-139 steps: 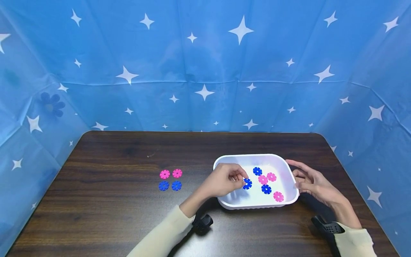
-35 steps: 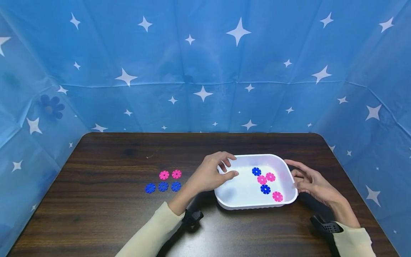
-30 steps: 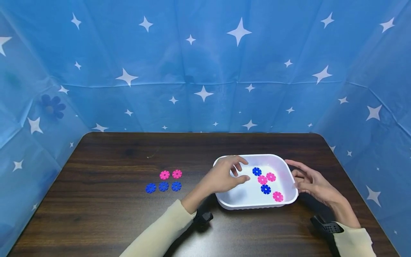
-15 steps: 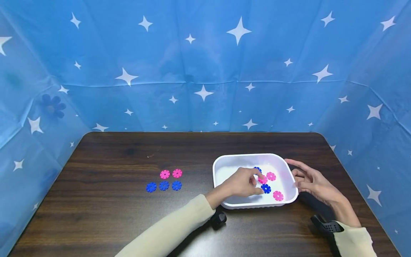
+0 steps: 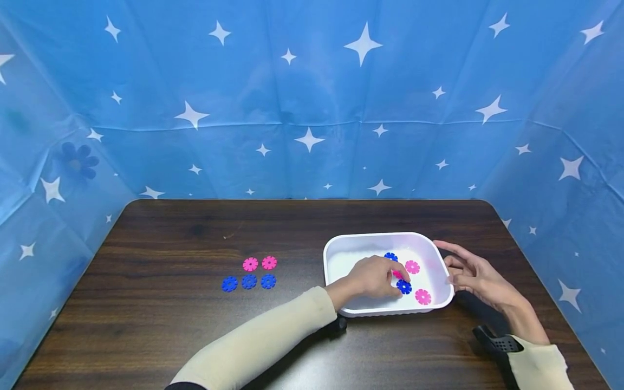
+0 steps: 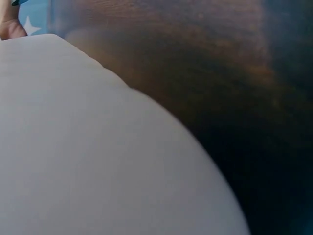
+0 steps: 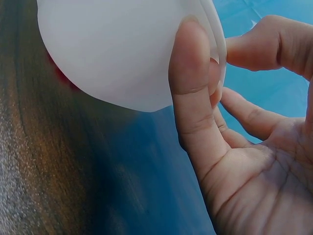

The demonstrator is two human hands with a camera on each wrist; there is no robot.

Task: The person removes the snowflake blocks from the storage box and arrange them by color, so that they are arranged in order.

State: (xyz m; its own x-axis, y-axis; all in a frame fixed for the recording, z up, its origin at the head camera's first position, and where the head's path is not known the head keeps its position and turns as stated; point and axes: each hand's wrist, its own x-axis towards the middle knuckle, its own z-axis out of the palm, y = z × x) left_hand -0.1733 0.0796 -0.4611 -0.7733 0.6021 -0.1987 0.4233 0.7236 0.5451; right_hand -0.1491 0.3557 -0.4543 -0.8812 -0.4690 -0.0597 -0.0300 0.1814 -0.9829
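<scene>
Round, notched blue disc by left hand — grip unclear; right hand clamped on white tray.

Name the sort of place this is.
Probably a makeshift recording booth: star-patterned blue cloth hangs on three sides of a dark wood-grain table, and a black device sits at the right wrist.

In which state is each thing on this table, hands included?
White tray: open side up
Blue discs on table: flat, in a row
Pink discs on table: flat, adjacent
Discs in tray: some partly hidden
Left hand: in tray, at blue disc; grip unclear
Right hand: gripping tray's end
</scene>
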